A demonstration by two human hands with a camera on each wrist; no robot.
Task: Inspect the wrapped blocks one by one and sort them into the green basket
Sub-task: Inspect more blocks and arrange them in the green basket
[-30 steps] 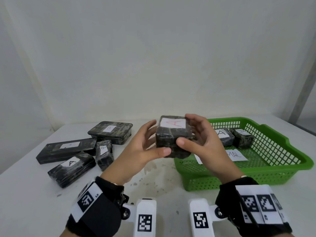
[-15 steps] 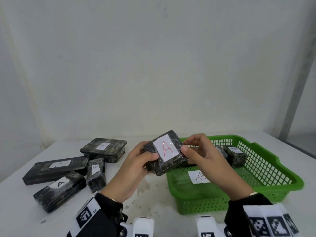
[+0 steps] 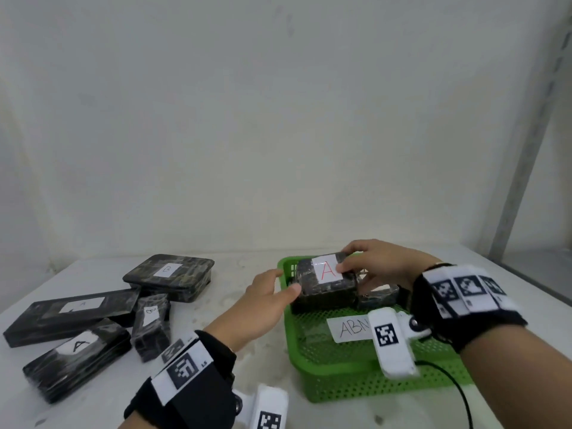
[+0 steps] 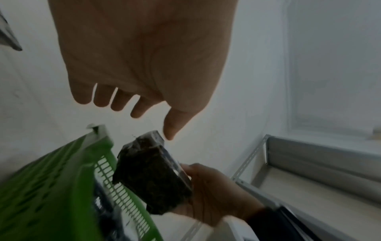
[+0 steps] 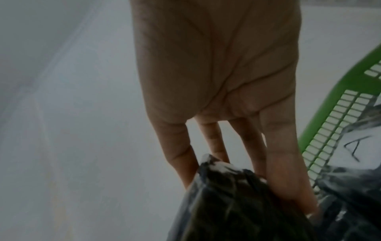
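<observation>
A dark wrapped block (image 3: 325,283) with a red "A" label sits low over the far left corner of the green basket (image 3: 340,376). My right hand (image 3: 345,261) grips it from the far right side; in the right wrist view its fingers (image 5: 284,163) curl over the block (image 5: 237,203). My left hand (image 3: 286,280) is just left of the block, fingers straight, holding nothing. In the left wrist view, the left hand's thumb tip nearly touches the block (image 4: 152,177) beside the basket (image 4: 51,179). Whether the block rests on the basket floor is hidden.
Another wrapped block (image 3: 377,294) lies in the basket behind the held one, and a paper label "ABN" (image 3: 349,328) on its floor. Several wrapped blocks lie on the white table at left: flat one (image 3: 168,277), long one (image 3: 72,314), "A" block (image 3: 77,357), small one (image 3: 150,323).
Both hands held the block up in front of me; now the right hand has carried it down into the basket's far left corner, and the left hand has let go.
</observation>
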